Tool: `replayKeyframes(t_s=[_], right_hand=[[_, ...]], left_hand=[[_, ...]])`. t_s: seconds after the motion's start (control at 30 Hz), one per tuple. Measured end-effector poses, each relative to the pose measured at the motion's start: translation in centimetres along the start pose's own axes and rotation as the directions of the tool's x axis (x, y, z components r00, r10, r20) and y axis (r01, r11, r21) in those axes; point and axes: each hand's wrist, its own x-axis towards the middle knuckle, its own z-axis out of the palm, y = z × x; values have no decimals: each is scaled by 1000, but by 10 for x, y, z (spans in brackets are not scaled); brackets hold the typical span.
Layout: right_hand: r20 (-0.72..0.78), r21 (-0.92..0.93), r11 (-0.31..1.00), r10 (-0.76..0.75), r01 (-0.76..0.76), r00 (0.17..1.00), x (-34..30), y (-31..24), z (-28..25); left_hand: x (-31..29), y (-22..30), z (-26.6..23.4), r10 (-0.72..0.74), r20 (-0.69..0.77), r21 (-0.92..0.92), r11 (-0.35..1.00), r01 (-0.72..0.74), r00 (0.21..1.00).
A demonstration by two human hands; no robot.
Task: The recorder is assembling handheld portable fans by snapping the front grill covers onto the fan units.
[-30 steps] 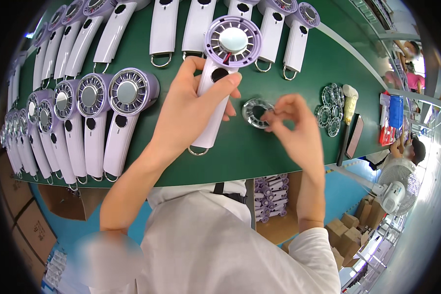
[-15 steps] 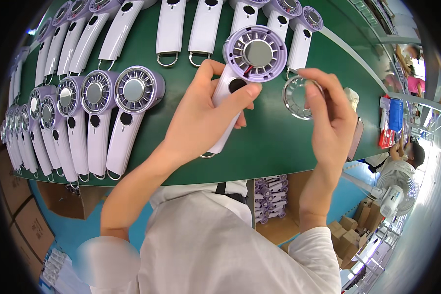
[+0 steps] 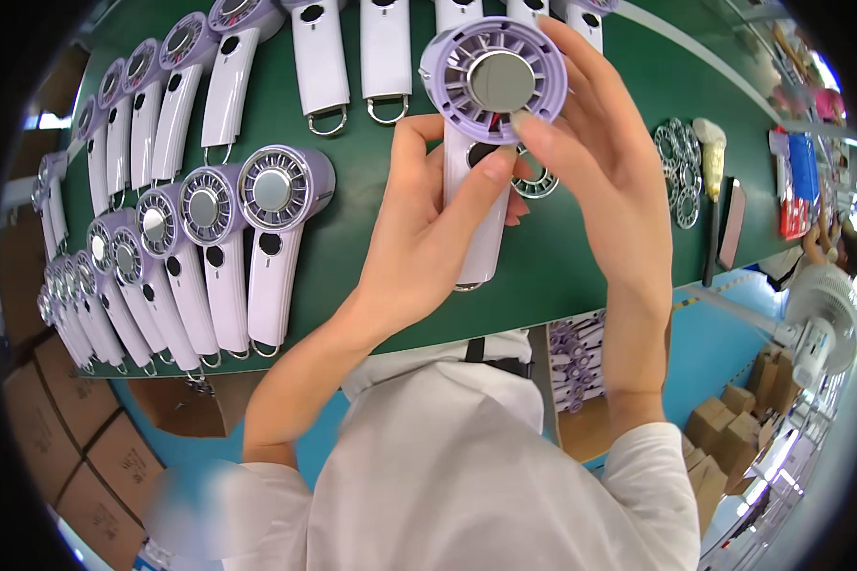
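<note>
A white and lilac handheld fan (image 3: 502, 81) is tilted up over the green table between my hands. Its face has a round grey hub, and a bit of red wire shows near the lower rim. My left hand (image 3: 414, 243) is closed around the handle, thumb across its front by the dark oval button. Around the right side of the fan head curls my right hand (image 3: 605, 167), its thumb on the lower rim. A shiny ring (image 3: 540, 192) shows beside the handle, below my right thumb; part of it is hidden, and I cannot tell what supports it.
Rows of similar fans (image 3: 274, 190) lie at the left and along the far side. Right of my hands are a pile of shiny rings (image 3: 681, 181), a pale-headed tool (image 3: 710, 147) and a flat dark-edged object (image 3: 731, 224). An open carton (image 3: 581, 423) holds fan parts below the table edge.
My right hand has moved left with the ring, from beside the fan onto the fan head. The view has shifted, so more of the table's right side shows.
</note>
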Motion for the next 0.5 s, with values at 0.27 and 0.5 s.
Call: replayKeyframes(t_s=[0.27, 0.5], right_hand=[[45, 232, 919, 318, -320, 947, 20, -7, 4], [321, 481, 649, -756, 589, 570, 49, 52, -11]], left_hand=[[0, -3, 1, 13, 4, 19, 1000, -14, 1000], [-2, -4, 1, 13, 10, 16, 1000, -13, 1000]])
